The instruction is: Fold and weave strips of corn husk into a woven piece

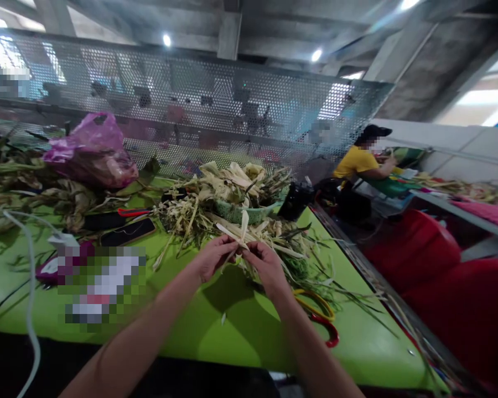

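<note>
Between my two hands, above the green tabletop [216,342], is a pale dried leaf strip [244,225], with pieces crossing and pointing up and to the left. My left hand [214,256] pinches it from the left, fingers closed. From the right, my right hand [267,266] grips the same strips with thumb and fingers together. Just beyond my hands, a green basket [249,212] holds a heap of dried husks [232,185]. Loose stalks and strips lie around its base. Scissors with yellow and red handles [327,318] lie by my right forearm, partly hidden.
At left are a phone [128,232], red-handled pliers or cutters [133,211], a purple plastic bag [92,152], a white cable [32,298] and piled leaves [8,182]. A perforated metal screen [182,105] stands behind. A person in yellow [357,163] sits at right, beyond red chairs [415,243].
</note>
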Available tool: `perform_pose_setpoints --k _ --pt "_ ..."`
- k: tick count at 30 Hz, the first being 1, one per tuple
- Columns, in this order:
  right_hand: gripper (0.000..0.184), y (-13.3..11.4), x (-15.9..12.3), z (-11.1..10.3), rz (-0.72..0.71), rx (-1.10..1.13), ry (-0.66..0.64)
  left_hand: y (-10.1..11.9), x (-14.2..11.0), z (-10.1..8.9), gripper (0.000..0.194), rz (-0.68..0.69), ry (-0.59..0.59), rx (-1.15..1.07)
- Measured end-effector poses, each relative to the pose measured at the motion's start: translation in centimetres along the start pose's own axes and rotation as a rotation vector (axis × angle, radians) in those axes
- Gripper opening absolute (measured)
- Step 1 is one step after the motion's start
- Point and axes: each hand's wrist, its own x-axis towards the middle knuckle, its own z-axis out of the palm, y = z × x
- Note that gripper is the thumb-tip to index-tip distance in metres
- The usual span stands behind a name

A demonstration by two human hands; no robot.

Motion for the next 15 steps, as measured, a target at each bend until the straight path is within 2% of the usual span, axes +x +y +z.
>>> perform_pose_setpoints --k 5,9,12,15 --pt "0.025 -0.6 -0.3 0.0 -0.008 -0.089 0.007 0.5 -0.2 0.2 0.027 0.096 0.079 0.213" --pt "0.027 -2.5 -1.4 -0.5 -0.104 -0.38 0.039 0.8 0.0 -0.4 0.024 0.12 0.147 0.268" --pt "0.028 -3.9 -3.3 -2.1 -0.177 -0.647 -0.157 0.7 0.3 -1.1 0.023 0.121 0.19 0.269" --pt "0.036 -3.5 -5.9 -4.7 -0.276 -0.906 -0.324 0.8 0.5 -1.5 0.022 0.1 0.209 0.228"
